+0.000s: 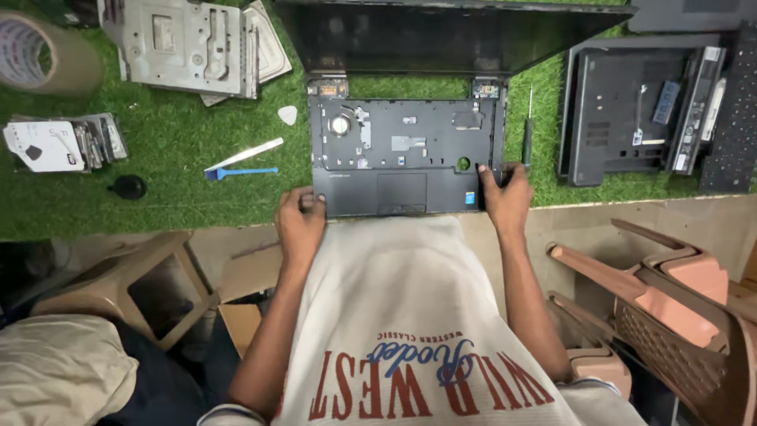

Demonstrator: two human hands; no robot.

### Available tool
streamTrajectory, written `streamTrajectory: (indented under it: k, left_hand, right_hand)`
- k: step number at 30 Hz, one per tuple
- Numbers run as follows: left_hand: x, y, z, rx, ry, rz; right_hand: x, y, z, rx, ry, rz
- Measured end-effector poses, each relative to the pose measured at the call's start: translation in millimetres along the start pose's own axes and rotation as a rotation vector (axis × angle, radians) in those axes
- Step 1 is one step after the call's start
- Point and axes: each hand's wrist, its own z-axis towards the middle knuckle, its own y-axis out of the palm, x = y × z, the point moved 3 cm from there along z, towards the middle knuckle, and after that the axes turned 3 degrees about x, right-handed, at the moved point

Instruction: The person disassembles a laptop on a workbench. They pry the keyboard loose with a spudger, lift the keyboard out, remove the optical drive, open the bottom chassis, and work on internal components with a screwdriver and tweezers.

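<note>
A dark laptop base (406, 150) with its keyboard taken out lies open on the green mat, its screen (441, 31) tilted back behind it. My left hand (300, 221) grips the front left corner of the base. Over on the other side, my right hand (505, 197) holds the front right corner, fingers curled on the edge. A black screwdriver (527, 134) lies just right of the base, close to my right hand.
A white plastic pick (288, 115), a white pry strip (244, 154) and a blue tool (240, 172) lie left of the laptop. Metal panels (189, 43), a tape roll (39, 51), stacked drives (63, 143), another dismantled laptop (639, 110), brown plastic chairs (670, 292) and a stool (134, 284) surround.
</note>
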Motion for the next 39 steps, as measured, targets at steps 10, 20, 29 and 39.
streamTrajectory:
  k: [10, 20, 29, 39]
  left_hand:
    - [-15, 15, -14, -0.068, -0.06, -0.172]
    - [-30, 24, -20, -0.191, 0.046, -0.434]
    - [-25, 31, -24, -0.145, 0.111, -0.415]
    - [-26, 38, -22, -0.123, 0.04, -0.454]
  right_hand:
    - [-64, -14, -41, -0.081, -0.741, -0.008]
    - [-148, 42, -46, -0.595, -1.382, -0.208]
    - [-154, 38, -41, -0.652, -1.376, -0.2]
    - [-159, 39, -42, -0.631, -1.554, -0.206]
